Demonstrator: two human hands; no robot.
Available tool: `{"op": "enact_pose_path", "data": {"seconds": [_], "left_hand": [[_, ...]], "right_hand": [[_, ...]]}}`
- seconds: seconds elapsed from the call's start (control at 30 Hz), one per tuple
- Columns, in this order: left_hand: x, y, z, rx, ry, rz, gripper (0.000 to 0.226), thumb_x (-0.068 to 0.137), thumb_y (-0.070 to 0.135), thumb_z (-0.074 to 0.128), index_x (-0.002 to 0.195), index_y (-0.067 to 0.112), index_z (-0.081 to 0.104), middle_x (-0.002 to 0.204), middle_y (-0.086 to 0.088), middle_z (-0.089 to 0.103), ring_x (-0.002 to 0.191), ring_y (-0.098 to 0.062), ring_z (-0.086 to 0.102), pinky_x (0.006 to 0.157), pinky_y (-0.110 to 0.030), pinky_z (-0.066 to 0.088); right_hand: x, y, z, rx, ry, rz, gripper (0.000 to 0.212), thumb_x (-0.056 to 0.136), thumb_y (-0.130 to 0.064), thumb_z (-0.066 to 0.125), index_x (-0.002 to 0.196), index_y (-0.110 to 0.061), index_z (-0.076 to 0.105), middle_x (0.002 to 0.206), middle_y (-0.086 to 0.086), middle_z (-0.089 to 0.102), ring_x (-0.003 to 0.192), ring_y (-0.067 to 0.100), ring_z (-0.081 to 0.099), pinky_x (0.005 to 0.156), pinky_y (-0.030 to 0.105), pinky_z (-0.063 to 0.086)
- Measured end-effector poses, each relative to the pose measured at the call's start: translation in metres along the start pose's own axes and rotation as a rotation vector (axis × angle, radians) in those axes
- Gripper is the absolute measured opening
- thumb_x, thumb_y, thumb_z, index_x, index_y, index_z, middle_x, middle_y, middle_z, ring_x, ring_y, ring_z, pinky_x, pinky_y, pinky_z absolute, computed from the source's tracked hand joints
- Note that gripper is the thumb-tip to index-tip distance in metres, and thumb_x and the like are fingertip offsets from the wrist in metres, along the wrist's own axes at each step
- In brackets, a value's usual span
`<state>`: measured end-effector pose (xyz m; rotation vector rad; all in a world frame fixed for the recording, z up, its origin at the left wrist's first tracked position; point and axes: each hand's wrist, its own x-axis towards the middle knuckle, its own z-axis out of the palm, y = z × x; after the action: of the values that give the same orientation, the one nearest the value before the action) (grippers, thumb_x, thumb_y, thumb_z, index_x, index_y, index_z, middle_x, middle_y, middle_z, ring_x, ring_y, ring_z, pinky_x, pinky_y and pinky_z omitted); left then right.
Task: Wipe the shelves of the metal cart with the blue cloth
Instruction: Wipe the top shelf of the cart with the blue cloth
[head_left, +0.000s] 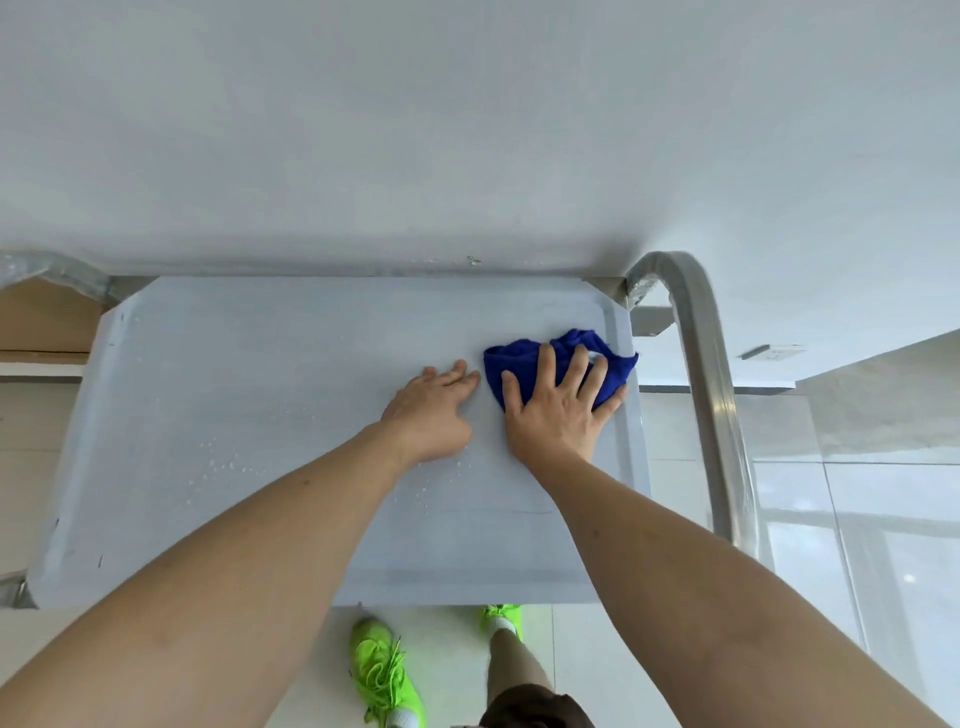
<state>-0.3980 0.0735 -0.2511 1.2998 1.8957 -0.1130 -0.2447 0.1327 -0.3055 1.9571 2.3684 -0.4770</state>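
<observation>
The metal cart's top shelf (249, 395) fills the middle of the head view, pale grey with water droplets near its front left. A crumpled blue cloth (527, 364) lies at the shelf's far right, close to the raised right rim. My right hand (558, 405) presses flat on the cloth with fingers spread. My left hand (434, 410) rests flat on the bare shelf just left of the cloth, holding nothing.
The cart's curved metal handle (711, 395), still in plastic wrap, rises along the right side. A white wall (467, 130) stands directly behind the cart. Glossy tiled floor (831, 545) lies to the right, with a wall socket (774, 353). My green shoes (382, 670) show below the shelf's front edge.
</observation>
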Motion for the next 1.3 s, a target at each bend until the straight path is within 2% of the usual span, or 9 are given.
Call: {"op": "enact_pose_path", "data": {"seconds": [0.13,0.27,0.43,0.77,0.87,0.93,1.0,1.1,1.3], "left_hand": [[-0.009,-0.005,0.001,-0.120,0.051,0.015,0.083,0.075,0.006,0.040,0.152,0.032,0.026,0.163,0.015,0.007,0.150,-0.015,0.001,0.119,-0.039,0.022],[-0.017,-0.017,0.004,-0.190,0.066,0.078,0.084,0.076,-0.004,0.037,0.152,0.031,0.028,0.162,0.017,0.006,0.150,-0.011,-0.003,0.104,-0.020,0.035],[-0.018,-0.024,0.003,-0.181,0.040,0.100,0.086,0.075,-0.005,0.035,0.152,0.031,0.026,0.163,0.016,0.004,0.149,-0.010,-0.005,0.119,-0.027,0.017],[-0.010,-0.033,0.011,-0.302,0.043,0.145,0.078,0.080,-0.002,0.037,0.152,0.027,0.029,0.163,0.013,0.005,0.149,-0.010,-0.007,0.116,-0.023,0.006],[-0.004,-0.034,0.005,-0.375,0.044,0.128,0.067,0.087,0.004,0.044,0.149,0.027,0.036,0.163,0.011,0.013,0.149,-0.010,0.004,0.111,-0.016,0.009],[-0.006,-0.041,0.001,-0.424,0.150,0.129,0.059,0.089,0.009,0.049,0.145,0.027,0.043,0.159,0.009,0.027,0.147,-0.010,0.020,0.108,-0.014,0.012],[-0.014,-0.056,0.001,-0.386,0.310,0.135,0.053,0.091,0.014,0.052,0.142,0.025,0.048,0.155,0.006,0.037,0.142,-0.013,0.031,0.109,-0.017,0.018],[-0.023,-0.083,-0.002,-0.218,0.464,0.061,0.050,0.091,0.021,0.056,0.141,0.021,0.049,0.153,-0.001,0.040,0.141,-0.022,0.031,0.116,-0.031,0.025],[-0.030,-0.122,-0.003,0.056,0.421,-0.114,0.061,0.088,0.034,0.053,0.147,0.031,0.036,0.161,-0.001,0.022,0.146,-0.030,0.018,0.117,-0.049,0.019]], "right_hand": [[-0.069,0.009,0.014,-0.024,-0.024,0.049,0.074,0.094,-0.072,0.015,0.155,-0.031,0.022,0.166,0.012,0.012,0.151,0.033,-0.006,0.115,0.063,-0.015],[-0.134,0.008,0.026,-0.051,-0.064,0.086,0.077,0.094,-0.073,0.008,0.157,-0.032,0.021,0.167,0.012,0.010,0.151,0.034,-0.008,0.116,0.064,-0.013],[-0.199,-0.008,0.040,-0.083,-0.122,0.099,0.079,0.094,-0.073,-0.001,0.159,-0.031,0.014,0.168,0.014,0.005,0.151,0.036,-0.015,0.116,0.065,-0.014],[-0.222,-0.058,0.055,-0.081,-0.059,0.028,0.072,0.095,-0.073,0.025,0.155,-0.032,0.031,0.163,0.021,0.024,0.150,0.044,0.007,0.116,0.071,0.001],[-0.204,-0.056,0.056,-0.103,-0.023,-0.051,0.075,0.094,-0.075,0.024,0.153,-0.030,0.035,0.162,0.024,0.024,0.149,0.049,0.015,0.114,0.073,0.008],[-0.198,-0.055,0.058,-0.107,-0.016,-0.075,0.077,0.094,-0.075,0.024,0.154,-0.028,0.035,0.162,0.025,0.022,0.149,0.050,0.015,0.114,0.074,0.010],[-0.196,-0.055,0.059,-0.119,-0.018,-0.098,0.078,0.093,-0.075,0.026,0.155,-0.027,0.034,0.163,0.026,0.019,0.149,0.050,0.014,0.114,0.075,0.009],[-0.189,-0.055,0.058,-0.123,-0.016,-0.128,0.079,0.092,-0.075,0.030,0.154,-0.027,0.035,0.163,0.026,0.018,0.149,0.050,0.014,0.114,0.075,0.010],[-0.165,-0.064,0.057,-0.121,0.003,-0.172,0.078,0.090,-0.076,0.033,0.154,-0.031,0.034,0.163,0.025,0.019,0.149,0.050,0.012,0.114,0.075,0.007]]}}
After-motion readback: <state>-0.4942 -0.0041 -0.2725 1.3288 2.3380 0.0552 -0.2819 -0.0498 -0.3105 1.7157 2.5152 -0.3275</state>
